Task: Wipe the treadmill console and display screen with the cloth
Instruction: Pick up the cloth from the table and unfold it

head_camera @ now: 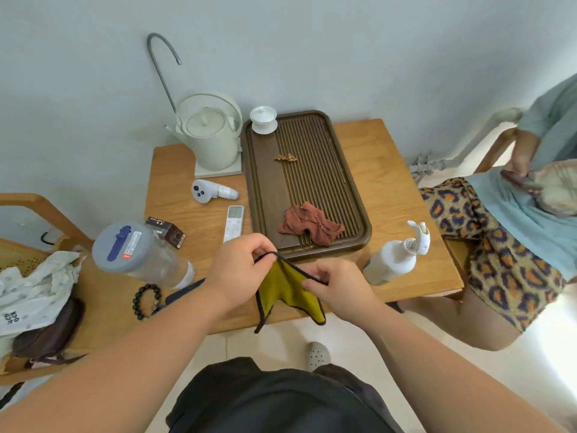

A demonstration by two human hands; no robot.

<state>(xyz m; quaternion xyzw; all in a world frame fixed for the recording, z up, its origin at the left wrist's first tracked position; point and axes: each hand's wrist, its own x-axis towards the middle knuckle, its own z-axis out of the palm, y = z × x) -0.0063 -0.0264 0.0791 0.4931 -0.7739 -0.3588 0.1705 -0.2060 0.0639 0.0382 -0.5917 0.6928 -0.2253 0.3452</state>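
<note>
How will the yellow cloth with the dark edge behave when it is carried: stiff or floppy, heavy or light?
Probably floppy: the yellow cloth sags into hanging points between the left hand and the right hand. Likely light, since each hand holds it by only a fingertip pinch on the dark edge.

The person's left forearm (131, 364) and right forearm (437, 370) come in from the near corners, uncovered all the way to the wrists. The left hand (240, 270) and right hand (338, 284) are bare as well. At near centre sits a dark charcoal garment (274, 398) — loose, creased fabric; whether it is a shirt or shorts is unclear. Just beyond it, one foot wears a grey clog (318, 356) — round holes dot its toe.
</note>
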